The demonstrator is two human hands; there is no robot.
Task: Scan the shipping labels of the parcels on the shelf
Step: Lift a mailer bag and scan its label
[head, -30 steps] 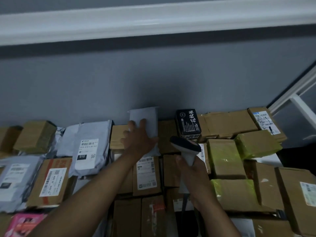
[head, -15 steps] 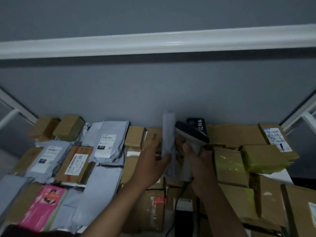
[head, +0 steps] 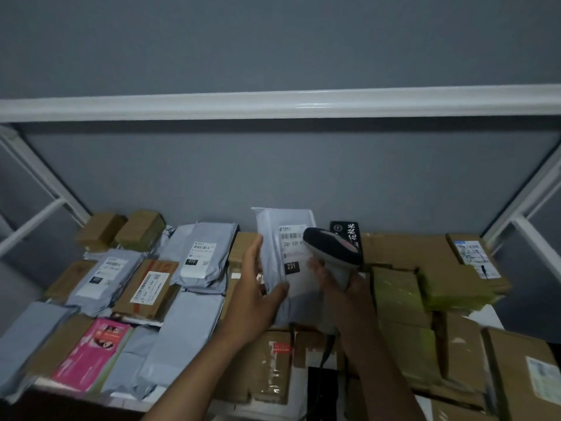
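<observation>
My left hand (head: 256, 294) holds a grey poly mailer (head: 280, 238) upright in the middle of the shelf, thumb on its front and fingers along its left edge. The mailer's white shipping label (head: 292, 253), marked 231, faces me. My right hand (head: 349, 291) grips the handle of a barcode scanner (head: 332, 249), whose dark head sits just right of the label and covers part of it. A cable (head: 326, 350) hangs down from the scanner handle.
Cardboard boxes (head: 403, 256) fill the right of the shelf, grey mailers (head: 203, 253) and a pink packet (head: 94, 350) the left. A black box (head: 346, 232) stands behind the scanner. A white shelf beam (head: 273, 104) runs overhead, with white uprights at both sides.
My left hand lifted the grey mailer off the pile and turned it from edge-on until its label faces me. The scanner moved up beside the label. The camera tilted upward.
</observation>
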